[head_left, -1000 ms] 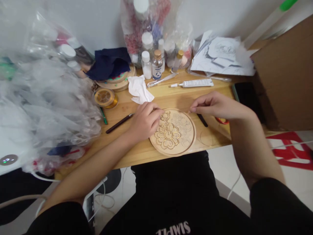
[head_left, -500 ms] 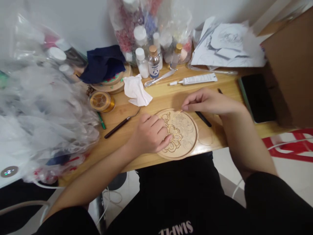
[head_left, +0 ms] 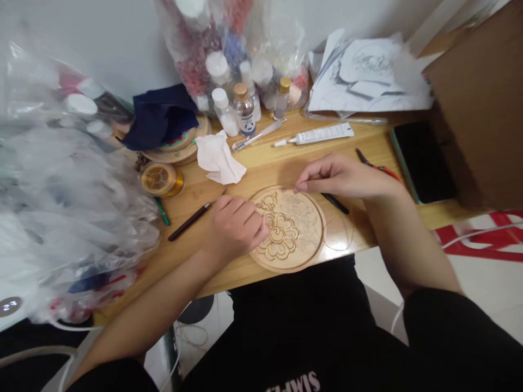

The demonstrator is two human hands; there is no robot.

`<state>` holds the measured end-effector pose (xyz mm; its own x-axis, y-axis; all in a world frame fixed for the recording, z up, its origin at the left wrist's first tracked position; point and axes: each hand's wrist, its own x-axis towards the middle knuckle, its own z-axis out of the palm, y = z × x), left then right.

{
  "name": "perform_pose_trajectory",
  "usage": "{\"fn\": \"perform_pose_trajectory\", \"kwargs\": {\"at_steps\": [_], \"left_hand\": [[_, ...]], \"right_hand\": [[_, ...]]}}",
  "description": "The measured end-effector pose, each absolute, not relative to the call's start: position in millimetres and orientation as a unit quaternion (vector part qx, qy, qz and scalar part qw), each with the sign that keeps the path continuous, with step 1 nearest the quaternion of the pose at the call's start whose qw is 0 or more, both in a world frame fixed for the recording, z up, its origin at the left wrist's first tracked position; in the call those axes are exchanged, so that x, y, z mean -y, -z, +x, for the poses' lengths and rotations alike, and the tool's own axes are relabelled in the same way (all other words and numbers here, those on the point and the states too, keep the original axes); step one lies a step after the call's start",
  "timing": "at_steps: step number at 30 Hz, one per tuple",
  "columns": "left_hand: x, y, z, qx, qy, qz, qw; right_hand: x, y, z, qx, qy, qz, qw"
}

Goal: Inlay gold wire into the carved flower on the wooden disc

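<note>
Our right hand (head_left: 335, 174) has come in from beside the round wooden plaque (head_left: 304, 253) to its upper edge, over the pencilled side, thumb and forefinger pinched together; we cannot tell what they hold. Our left hand (head_left: 237, 226) has slid lower and curls closed at the left edge, beside the gold-outlined flower (head_left: 278, 234), its contents hidden. The plaque lies flat on the table (head_left: 265, 163), a fine loop (head_left: 352, 235) just right.

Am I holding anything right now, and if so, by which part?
That can't be told. Your right hand has its fingers pinched by the round wooden board's far edge, too small to make out anything between them. Your left hand curls at its left edge, grip unclear.
</note>
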<state>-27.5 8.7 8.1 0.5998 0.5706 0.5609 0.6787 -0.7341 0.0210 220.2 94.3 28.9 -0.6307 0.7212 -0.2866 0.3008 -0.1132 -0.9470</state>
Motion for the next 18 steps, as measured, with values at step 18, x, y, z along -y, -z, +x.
{"fn": "perform_pose_trajectory", "kwargs": {"at_steps": [18], "left_hand": [[-14.9,0.2,-37.0,0.413,0.284,-0.864,0.05]], "right_hand": [[-90.8,-31.6,224.0,0.628,-0.506,-0.5,0.315]]}}
